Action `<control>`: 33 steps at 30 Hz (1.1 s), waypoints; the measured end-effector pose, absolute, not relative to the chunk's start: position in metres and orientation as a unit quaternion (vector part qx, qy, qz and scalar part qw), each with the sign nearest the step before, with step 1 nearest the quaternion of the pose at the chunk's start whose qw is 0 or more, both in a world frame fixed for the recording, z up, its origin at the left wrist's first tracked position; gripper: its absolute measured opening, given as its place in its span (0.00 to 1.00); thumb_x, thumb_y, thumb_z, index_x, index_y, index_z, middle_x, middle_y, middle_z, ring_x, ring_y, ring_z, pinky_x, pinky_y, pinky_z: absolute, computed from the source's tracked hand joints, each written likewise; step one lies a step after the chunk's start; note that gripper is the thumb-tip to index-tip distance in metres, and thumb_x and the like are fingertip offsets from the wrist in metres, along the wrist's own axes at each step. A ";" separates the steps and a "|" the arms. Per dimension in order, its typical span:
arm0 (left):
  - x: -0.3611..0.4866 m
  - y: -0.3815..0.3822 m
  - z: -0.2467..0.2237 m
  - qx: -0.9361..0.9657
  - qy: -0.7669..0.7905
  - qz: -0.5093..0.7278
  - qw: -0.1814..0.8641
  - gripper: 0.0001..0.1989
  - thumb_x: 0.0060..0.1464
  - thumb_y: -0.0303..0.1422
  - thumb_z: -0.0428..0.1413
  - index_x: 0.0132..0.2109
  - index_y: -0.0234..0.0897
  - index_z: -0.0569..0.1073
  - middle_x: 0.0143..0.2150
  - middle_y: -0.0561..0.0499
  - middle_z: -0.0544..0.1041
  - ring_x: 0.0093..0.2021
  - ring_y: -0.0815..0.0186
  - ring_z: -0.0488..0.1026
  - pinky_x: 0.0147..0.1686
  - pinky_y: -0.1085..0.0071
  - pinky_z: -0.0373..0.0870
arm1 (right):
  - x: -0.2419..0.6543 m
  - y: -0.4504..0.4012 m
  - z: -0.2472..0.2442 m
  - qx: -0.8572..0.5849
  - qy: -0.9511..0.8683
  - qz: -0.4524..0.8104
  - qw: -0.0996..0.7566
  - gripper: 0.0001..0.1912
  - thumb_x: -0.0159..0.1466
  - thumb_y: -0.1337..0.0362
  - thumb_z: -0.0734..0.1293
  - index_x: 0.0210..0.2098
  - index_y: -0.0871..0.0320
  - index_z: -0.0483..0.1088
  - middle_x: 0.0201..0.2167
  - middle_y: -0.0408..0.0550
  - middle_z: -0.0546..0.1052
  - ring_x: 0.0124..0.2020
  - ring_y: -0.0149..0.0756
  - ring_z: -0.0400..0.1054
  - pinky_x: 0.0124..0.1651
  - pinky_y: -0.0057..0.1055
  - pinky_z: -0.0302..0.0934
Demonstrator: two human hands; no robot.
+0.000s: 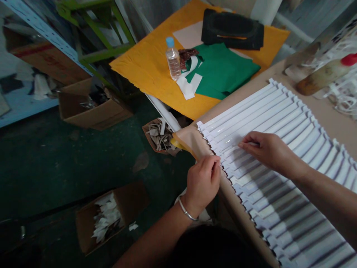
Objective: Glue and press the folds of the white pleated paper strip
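Observation:
A long row of overlapping white strips (pixel 279 126) with folded, notched ends lies on the brown-covered table. Small glossy patches shine on several strips near the far end. My left hand (pixel 203 180), with a silver bangle at the wrist, is closed at the strips' left ends by the table edge; what its fingertips hold is hidden. Over the middle of the strips my right hand (pixel 263 150) is closed in a pinch, its fingertips close to the strip surfaces. Whatever may be between those fingers is too small to make out.
Beyond the strips, a yellow-covered surface (pixel 139 63) bears a water bottle (pixel 173 61), green sheet (pixel 228 70) and black case (pixel 232 29). A red-capped bottle (pixel 325 76) lies at right. Scrap-filled boxes, including a cardboard box (pixel 83 227), stand on the floor.

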State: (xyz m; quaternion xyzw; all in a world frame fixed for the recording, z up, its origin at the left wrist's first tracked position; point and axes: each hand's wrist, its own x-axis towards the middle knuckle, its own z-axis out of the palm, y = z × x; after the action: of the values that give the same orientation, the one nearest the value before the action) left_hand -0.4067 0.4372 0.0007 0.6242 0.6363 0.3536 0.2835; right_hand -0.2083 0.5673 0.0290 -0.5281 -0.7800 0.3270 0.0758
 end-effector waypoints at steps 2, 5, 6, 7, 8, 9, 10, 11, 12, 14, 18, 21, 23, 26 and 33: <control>-0.407 0.436 -0.001 0.672 0.623 0.329 0.227 0.09 0.69 0.28 0.49 0.48 0.35 0.74 0.41 0.47 0.79 0.43 0.63 0.76 0.46 0.66 0.72 | -0.208 0.570 0.029 -0.535 -0.778 0.320 0.076 0.16 0.63 0.48 0.65 0.30 0.53 0.75 0.21 0.43 0.75 0.21 0.32 0.64 0.25 0.29 0.55; -0.407 0.438 -0.002 0.724 0.610 0.281 0.154 0.12 0.69 0.28 0.48 0.53 0.36 0.74 0.41 0.47 0.77 0.43 0.62 0.75 0.45 0.65 0.72 | -0.209 0.572 0.028 -0.543 -0.776 0.311 0.074 0.15 0.63 0.49 0.65 0.30 0.53 0.75 0.21 0.44 0.75 0.21 0.32 0.65 0.26 0.29 0.57; -0.407 0.439 -0.003 0.736 0.607 0.266 0.137 0.13 0.69 0.28 0.48 0.55 0.36 0.73 0.41 0.47 0.77 0.43 0.62 0.74 0.44 0.65 0.72 | -0.209 0.572 0.028 -0.544 -0.776 0.310 0.071 0.15 0.63 0.50 0.65 0.30 0.53 0.75 0.22 0.44 0.75 0.22 0.33 0.65 0.27 0.29 0.57; -0.406 0.440 -0.003 0.746 0.604 0.252 0.123 0.14 0.69 0.28 0.48 0.56 0.36 0.73 0.40 0.47 0.76 0.42 0.61 0.74 0.42 0.65 0.73 | -0.209 0.572 0.028 -0.545 -0.776 0.311 0.068 0.14 0.63 0.50 0.65 0.30 0.53 0.75 0.22 0.44 0.76 0.22 0.33 0.65 0.27 0.30 0.57; -0.406 0.441 -0.003 0.754 0.602 0.238 0.113 0.15 0.69 0.28 0.48 0.58 0.37 0.72 0.40 0.47 0.76 0.41 0.61 0.73 0.41 0.65 0.72 | -0.210 0.573 0.028 -0.544 -0.776 0.311 0.065 0.14 0.62 0.51 0.65 0.30 0.53 0.74 0.22 0.44 0.76 0.22 0.33 0.66 0.27 0.30 0.58; -0.405 0.443 -0.003 0.759 0.603 0.224 0.103 0.16 0.69 0.28 0.49 0.60 0.37 0.71 0.40 0.48 0.75 0.41 0.61 0.73 0.39 0.65 0.72 | -0.210 0.573 0.028 -0.544 -0.777 0.311 0.063 0.14 0.62 0.51 0.65 0.30 0.53 0.74 0.22 0.44 0.76 0.22 0.33 0.66 0.27 0.30 0.58; -0.404 0.444 -0.003 0.763 0.604 0.210 0.094 0.17 0.69 0.28 0.49 0.61 0.38 0.71 0.40 0.48 0.74 0.40 0.61 0.73 0.38 0.65 0.72 | -0.211 0.573 0.028 -0.544 -0.778 0.309 0.063 0.13 0.62 0.51 0.65 0.31 0.53 0.74 0.22 0.44 0.76 0.22 0.33 0.66 0.27 0.30 0.58; -0.403 0.444 -0.003 0.765 0.606 0.197 0.086 0.18 0.69 0.28 0.49 0.62 0.38 0.70 0.40 0.48 0.74 0.40 0.61 0.72 0.38 0.65 0.72 | -0.211 0.573 0.028 -0.542 -0.780 0.306 0.062 0.13 0.62 0.51 0.65 0.31 0.53 0.74 0.22 0.43 0.76 0.22 0.33 0.66 0.27 0.30 0.57; -0.402 0.445 -0.003 0.767 0.609 0.185 0.080 0.18 0.69 0.28 0.49 0.63 0.38 0.70 0.40 0.48 0.74 0.41 0.61 0.72 0.37 0.65 0.71 | -0.211 0.573 0.029 -0.538 -0.784 0.304 0.059 0.13 0.62 0.52 0.65 0.31 0.53 0.74 0.22 0.43 0.76 0.22 0.33 0.66 0.27 0.30 0.57; -0.400 0.446 -0.002 0.768 0.614 0.168 0.071 0.18 0.69 0.28 0.50 0.62 0.38 0.70 0.40 0.48 0.73 0.41 0.61 0.72 0.37 0.65 0.71 | -0.208 0.575 0.030 -0.524 -0.795 0.301 0.052 0.13 0.63 0.52 0.65 0.32 0.54 0.74 0.23 0.44 0.77 0.23 0.33 0.68 0.27 0.30 0.58; -0.399 0.447 -0.002 0.767 0.618 0.159 0.070 0.16 0.68 0.28 0.51 0.60 0.38 0.72 0.40 0.48 0.73 0.41 0.60 0.72 0.37 0.64 0.71 | -0.182 0.593 0.033 -0.488 -0.820 0.297 0.040 0.13 0.64 0.54 0.64 0.37 0.55 0.76 0.31 0.47 0.81 0.29 0.36 0.74 0.34 0.31 0.63; -0.399 0.447 -0.003 0.763 0.622 0.164 0.070 0.17 0.67 0.27 0.52 0.60 0.38 0.72 0.40 0.48 0.73 0.41 0.60 0.72 0.37 0.63 0.71 | -0.150 0.616 0.036 -0.499 -0.824 0.267 0.030 0.15 0.65 0.52 0.63 0.37 0.56 0.76 0.31 0.48 0.80 0.30 0.38 0.74 0.35 0.33 0.63; -0.399 0.447 -0.003 0.759 0.623 0.171 0.074 0.17 0.67 0.27 0.52 0.60 0.39 0.72 0.40 0.48 0.73 0.42 0.60 0.72 0.39 0.63 0.71 | -0.132 0.631 0.036 -0.518 -0.820 0.242 0.028 0.16 0.63 0.51 0.64 0.35 0.56 0.76 0.28 0.48 0.79 0.29 0.38 0.72 0.33 0.33 0.62; -0.399 0.447 -0.003 0.755 0.626 0.180 0.073 0.17 0.66 0.26 0.52 0.59 0.39 0.72 0.40 0.48 0.73 0.41 0.60 0.73 0.40 0.63 0.72 | -0.118 0.647 0.035 -0.530 -0.822 0.206 0.028 0.15 0.62 0.53 0.64 0.34 0.57 0.75 0.28 0.49 0.78 0.28 0.38 0.71 0.32 0.32 0.61; -0.399 0.449 -0.003 0.756 0.622 0.195 0.063 0.17 0.66 0.25 0.51 0.59 0.39 0.73 0.39 0.48 0.73 0.40 0.59 0.73 0.37 0.62 0.72 | -0.124 0.655 0.020 -0.554 -0.821 0.138 0.015 0.14 0.66 0.53 0.63 0.35 0.57 0.73 0.31 0.50 0.79 0.32 0.37 0.71 0.36 0.32 0.59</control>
State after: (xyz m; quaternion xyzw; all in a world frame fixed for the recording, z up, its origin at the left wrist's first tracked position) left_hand -0.3993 0.4494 -0.0034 0.7561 0.6216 0.1947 0.0635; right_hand -0.1241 0.6555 0.0205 -0.5535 -0.8211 0.1384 0.0154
